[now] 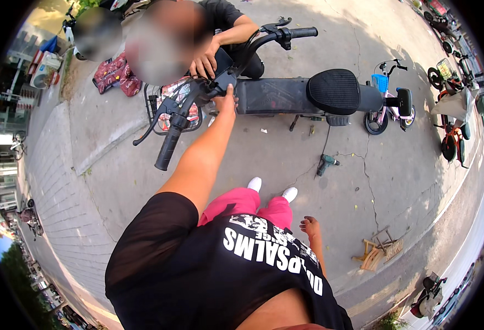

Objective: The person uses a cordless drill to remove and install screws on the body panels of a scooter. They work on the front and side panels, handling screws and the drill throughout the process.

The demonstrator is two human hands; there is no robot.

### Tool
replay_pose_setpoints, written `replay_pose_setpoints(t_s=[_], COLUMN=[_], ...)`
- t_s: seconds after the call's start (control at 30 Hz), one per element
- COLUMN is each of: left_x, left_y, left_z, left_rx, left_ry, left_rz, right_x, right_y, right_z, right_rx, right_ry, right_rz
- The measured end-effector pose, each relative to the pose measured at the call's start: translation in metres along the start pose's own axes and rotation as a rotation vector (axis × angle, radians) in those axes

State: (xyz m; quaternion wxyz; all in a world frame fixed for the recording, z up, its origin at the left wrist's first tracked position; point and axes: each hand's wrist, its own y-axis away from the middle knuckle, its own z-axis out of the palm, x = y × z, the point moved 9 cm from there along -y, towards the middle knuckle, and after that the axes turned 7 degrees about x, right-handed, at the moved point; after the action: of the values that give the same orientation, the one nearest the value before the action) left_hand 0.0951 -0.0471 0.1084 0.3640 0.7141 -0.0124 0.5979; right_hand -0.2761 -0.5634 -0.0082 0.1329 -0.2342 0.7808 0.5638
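An electric bike [272,94] with a black deck and seat stands across in front of me. My left hand [228,100] reaches out to the middle of its handlebar and closes round the steering column, just below the dark centre housing; part of the grip is hidden by the hand itself. The near handlebar grip [170,144] points toward me and the far one [303,32] away. A co-worker's hand [203,65] rests by the dark panel at the front of the handlebar. Down at my right side hangs my right hand [309,226], fingers loosely apart, with nothing in them.
A green and black power drill [326,164] lies on the concrete right of my feet. The co-worker crouches beyond the handlebar, near a wire front basket [154,107]. A small bicycle [389,110] stands past the bike's rear. Wooden stools [371,254] lie at lower right.
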Motion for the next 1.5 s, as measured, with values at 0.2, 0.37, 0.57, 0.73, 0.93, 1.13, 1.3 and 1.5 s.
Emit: replay_pose_setpoints(t_s=[0.2,0.37,0.57,0.73,0.93,1.13,1.3,1.5], left_x=[0.000,-0.009,-0.006,-0.009,-0.006,0.001,0.000,-0.086], left_y=[-0.001,-0.007,-0.015,-0.020,-0.036,-0.032,-0.069,-0.005], left_z=[0.008,0.009,0.009,0.010,0.014,0.014,0.019,-0.013], left_rx=[-0.035,-0.082,-0.089,-0.092,-0.204,-0.216,-0.286,-0.300], left_ry=[0.035,0.015,0.021,-0.013,-0.019,-0.055,-0.091,-0.405], left_rz=[0.004,-0.034,-0.031,-0.032,-0.060,-0.033,-0.135,-0.169], right_x=[0.066,0.094,0.069,0.058,0.074,0.136,0.191,0.266], right_y=[0.011,0.023,0.026,0.026,0.039,0.065,0.081,0.089], right_z=[0.016,0.000,0.004,0.011,0.016,0.012,0.024,-0.015], right_rx=[-0.017,0.045,0.065,0.083,0.170,0.216,0.207,0.502], right_ry=[0.046,0.047,0.010,-0.025,-0.149,-0.164,-0.153,-0.172], right_rz=[0.142,0.189,0.148,0.095,0.090,0.179,0.235,0.302])
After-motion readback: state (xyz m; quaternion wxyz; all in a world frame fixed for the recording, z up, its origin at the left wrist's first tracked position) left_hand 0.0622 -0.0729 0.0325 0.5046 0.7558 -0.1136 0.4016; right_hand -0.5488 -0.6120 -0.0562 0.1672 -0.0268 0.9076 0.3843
